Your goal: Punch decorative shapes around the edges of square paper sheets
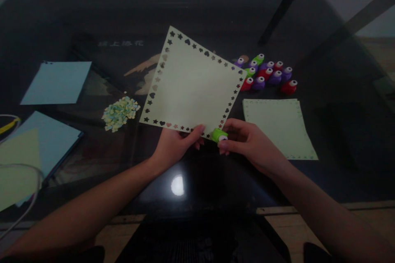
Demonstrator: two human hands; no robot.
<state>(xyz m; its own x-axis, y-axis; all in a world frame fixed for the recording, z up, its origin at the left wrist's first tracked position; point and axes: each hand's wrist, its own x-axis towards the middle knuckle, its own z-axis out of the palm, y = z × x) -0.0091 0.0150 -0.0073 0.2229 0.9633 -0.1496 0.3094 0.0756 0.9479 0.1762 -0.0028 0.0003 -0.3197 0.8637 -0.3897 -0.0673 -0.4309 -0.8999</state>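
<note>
A pale green sheet of paper point(194, 82), edged with punched stars, hearts and other small shapes, is held up above the dark table. My left hand point(179, 141) grips its lower edge, the thumb on top and the fingers underneath. Between the thumb and fingers of my right hand point(247, 141) is a small green craft punch point(219, 134) with a white button. That punch sits at the sheet's lower right corner, over the paper's edge. My right fingertips are partly hidden behind the punch and the sheet.
Several red, purple and green punches point(267, 74) cluster at the back right. Nearer lies a stack of punched green sheets point(277, 127). Left are a confetti pile point(120, 113), a blue sheet point(58, 82), more blue paper point(55, 135), a green sheet point(18, 168) and a white cable point(38, 189).
</note>
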